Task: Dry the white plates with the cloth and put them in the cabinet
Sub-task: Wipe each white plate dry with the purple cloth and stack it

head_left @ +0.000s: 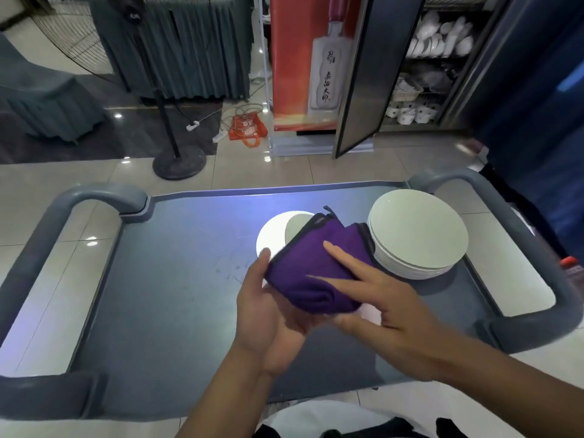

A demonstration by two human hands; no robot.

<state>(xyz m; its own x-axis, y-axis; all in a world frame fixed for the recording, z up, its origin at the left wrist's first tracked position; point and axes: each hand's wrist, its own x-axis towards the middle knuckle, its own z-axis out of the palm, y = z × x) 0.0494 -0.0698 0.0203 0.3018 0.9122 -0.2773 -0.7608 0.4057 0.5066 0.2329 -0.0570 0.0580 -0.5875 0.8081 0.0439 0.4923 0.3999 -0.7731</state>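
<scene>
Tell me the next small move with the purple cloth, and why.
Probably keep wiping the plate in hand: the purple cloth covers most of it, right hand pressing, left hand supporting beneath. The open cabinet comes after.

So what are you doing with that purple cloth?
A person is drying a white plate over a grey cart. The left hand holds it from below while the right hand presses the purple cloth on it. A stack of plates waits beside it, and the cabinet beyond stands open.
</scene>
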